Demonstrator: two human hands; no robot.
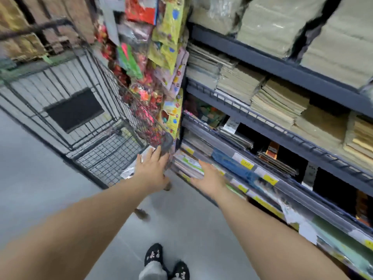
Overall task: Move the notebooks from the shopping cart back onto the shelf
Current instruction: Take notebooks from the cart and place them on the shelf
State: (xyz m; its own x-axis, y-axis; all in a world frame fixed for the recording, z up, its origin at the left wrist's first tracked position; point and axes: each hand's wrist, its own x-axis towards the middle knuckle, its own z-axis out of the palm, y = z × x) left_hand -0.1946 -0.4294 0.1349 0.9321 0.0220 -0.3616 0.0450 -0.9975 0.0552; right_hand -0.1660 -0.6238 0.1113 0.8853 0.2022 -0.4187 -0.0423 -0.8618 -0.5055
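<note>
Both hands are reaching empty: left hand (pixel 152 170) spread wide at the shopping cart (pixel 66 110) corner, right hand (pixel 210 178) flat over shelf (pixel 292 138) notebooks (pixel 189 164) at three o'clock; cart notebooks seemingly remaining.

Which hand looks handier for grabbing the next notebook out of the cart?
Probably the left hand. It hovers open right at the near corner of the wire shopping cart, beside a plastic-wrapped item there. The right hand, also empty, reaches toward the stacked notebooks on the shelf.
</note>
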